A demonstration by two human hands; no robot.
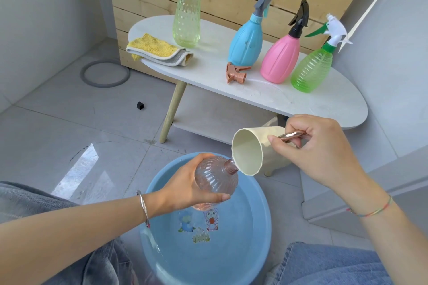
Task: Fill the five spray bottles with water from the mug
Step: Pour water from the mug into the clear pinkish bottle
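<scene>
Head camera looks down on a round pale-blue plastic basin (254, 238) on the floor in front of the table, apparently placed to catch spills. The left hand (183, 185) curls its fingers and thumb round the belly of a clear pink-tinted ribbed spray bottle (215, 178), tilting it over the basin's far rim so its open neck faces the pour. The right hand (324, 148) pinches the copper-coloured handle of a cream plastic mug (249, 150), tipped steeply with its lip right at that neck; no stream can be made out. The bottle's tan spray head (236, 74) lies unscrewed at the front edge of the white oval tabletop (324, 104). Behind it, the capped blue opaque bottle (246, 41), pink opaque bottle (280, 58) and green ribbed bottle (311, 69) run towards the right end. The pale-green clear bottle (186, 14) stands at the left end beside a folded yellow cloth (157, 50), probably kept for drips.
</scene>
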